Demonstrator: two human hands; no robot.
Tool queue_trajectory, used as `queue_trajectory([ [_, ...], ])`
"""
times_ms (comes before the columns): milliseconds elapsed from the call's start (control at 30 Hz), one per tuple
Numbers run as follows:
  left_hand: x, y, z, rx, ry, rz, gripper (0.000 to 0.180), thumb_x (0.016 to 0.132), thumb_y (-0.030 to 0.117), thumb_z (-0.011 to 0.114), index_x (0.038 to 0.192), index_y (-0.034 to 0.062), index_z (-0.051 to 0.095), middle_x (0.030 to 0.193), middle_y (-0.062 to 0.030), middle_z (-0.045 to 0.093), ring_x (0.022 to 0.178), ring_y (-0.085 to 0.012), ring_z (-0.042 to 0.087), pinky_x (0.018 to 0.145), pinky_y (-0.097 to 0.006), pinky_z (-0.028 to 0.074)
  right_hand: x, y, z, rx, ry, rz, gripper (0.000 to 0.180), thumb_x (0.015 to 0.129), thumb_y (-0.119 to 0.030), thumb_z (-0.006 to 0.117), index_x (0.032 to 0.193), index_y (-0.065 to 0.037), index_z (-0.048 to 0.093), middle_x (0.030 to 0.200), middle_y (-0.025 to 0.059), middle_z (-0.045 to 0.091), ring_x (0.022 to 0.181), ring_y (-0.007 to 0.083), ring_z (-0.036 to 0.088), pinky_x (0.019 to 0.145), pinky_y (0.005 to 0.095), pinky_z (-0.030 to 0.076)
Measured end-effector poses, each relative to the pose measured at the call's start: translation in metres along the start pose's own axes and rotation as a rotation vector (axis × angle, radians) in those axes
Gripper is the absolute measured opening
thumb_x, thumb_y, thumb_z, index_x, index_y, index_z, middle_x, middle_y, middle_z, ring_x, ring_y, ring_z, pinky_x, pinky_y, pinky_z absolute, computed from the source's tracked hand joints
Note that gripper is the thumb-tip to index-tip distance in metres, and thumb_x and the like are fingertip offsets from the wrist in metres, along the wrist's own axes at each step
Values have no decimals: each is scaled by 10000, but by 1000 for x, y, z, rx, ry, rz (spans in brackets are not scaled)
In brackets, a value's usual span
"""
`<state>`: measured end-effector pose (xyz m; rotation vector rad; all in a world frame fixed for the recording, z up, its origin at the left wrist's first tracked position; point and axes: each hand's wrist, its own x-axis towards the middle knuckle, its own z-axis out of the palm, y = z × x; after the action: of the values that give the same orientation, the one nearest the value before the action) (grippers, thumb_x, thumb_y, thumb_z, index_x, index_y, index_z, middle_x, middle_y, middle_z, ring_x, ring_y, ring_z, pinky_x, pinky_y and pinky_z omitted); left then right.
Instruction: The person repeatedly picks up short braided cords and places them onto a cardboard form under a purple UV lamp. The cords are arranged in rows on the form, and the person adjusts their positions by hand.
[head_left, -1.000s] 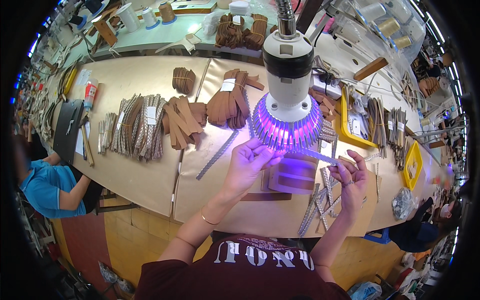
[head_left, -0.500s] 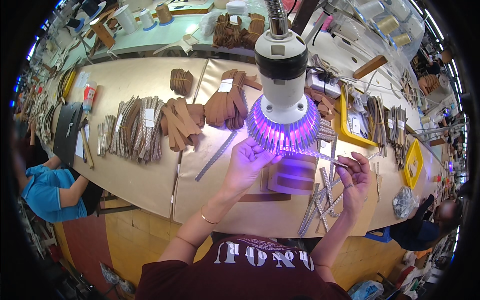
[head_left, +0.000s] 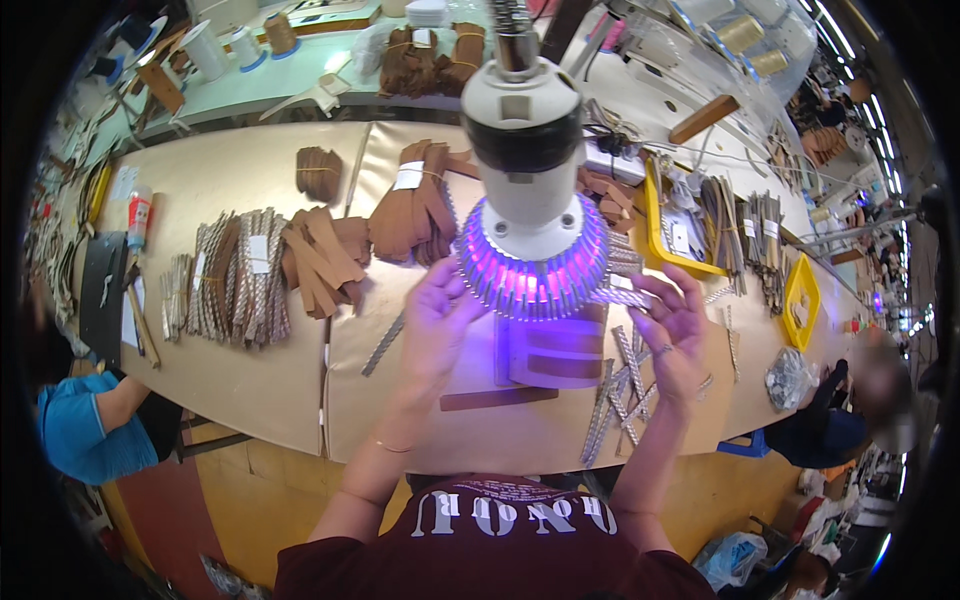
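A lamp (head_left: 535, 265) with a finned metal head glows violet and hides part of the space between my hands. My right hand (head_left: 675, 330) pinches a silver-and-white braided strip (head_left: 622, 296), which runs leftward behind the lamp. On the lamp's left side is my left hand (head_left: 432, 315), its fingers curled and slightly blurred. Their tips are partly behind the lamp, so anything they grip is hidden. Under the lamp stands a curved block (head_left: 560, 352) with brown bands across it. A flat brown strip (head_left: 500, 399) lies before it. Loose braided strips (head_left: 625, 385) lie crossed below my right hand.
Bundles of braided strips (head_left: 240, 275) and brown strips (head_left: 415, 205) lie to the left and behind. Yellow trays (head_left: 655, 235) and a clear plastic bag (head_left: 790, 378) sit at the right. A hammer (head_left: 142, 315) lies far left, near a person in blue (head_left: 95, 425).
My left hand has drawn back leftward from beneath the lamp, away from the block. The right hand still pinches the braided strip. The whole view has shifted a little.
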<state>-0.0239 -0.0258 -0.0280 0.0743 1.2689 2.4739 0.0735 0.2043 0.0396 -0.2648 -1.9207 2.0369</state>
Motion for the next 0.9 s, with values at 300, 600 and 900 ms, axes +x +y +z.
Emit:
queue_trajectory([
  [300, -37, 32, -61, 189, 173, -38, 375, 885, -59, 623, 1248, -44, 530, 1107, -153, 679, 974, -202, 683, 806, -285, 595, 23, 9, 73, 136, -129, 17, 670, 842, 102, 646, 1408, -41, 318, 1237, 146, 563, 1125, 198, 598, 942, 308, 512],
  [600, -89, -2, -5, 103, -92, -183, 303, 862, -66, 663, 1150, -55, 570, 1034, -154, 685, 973, -183, 679, 830, -285, 575, -3, 18, 84, 313, 39, 270, 550, 927, -141, 664, 1398, -50, 396, 1212, 104, 585, 985, 180, 635, 812, 302, 564],
  [900, -83, -34, 55, -7, -159, -55, 217, 859, -64, 669, 1072, -41, 633, 1022, -135, 696, 981, -173, 680, 908, -285, 545, -51, 11, 64, 413, 251, -5, 426, 995, -239, 570, 1361, -98, 406, 1082, 94, 569, 868, 145, 557, 765, 296, 462],
])
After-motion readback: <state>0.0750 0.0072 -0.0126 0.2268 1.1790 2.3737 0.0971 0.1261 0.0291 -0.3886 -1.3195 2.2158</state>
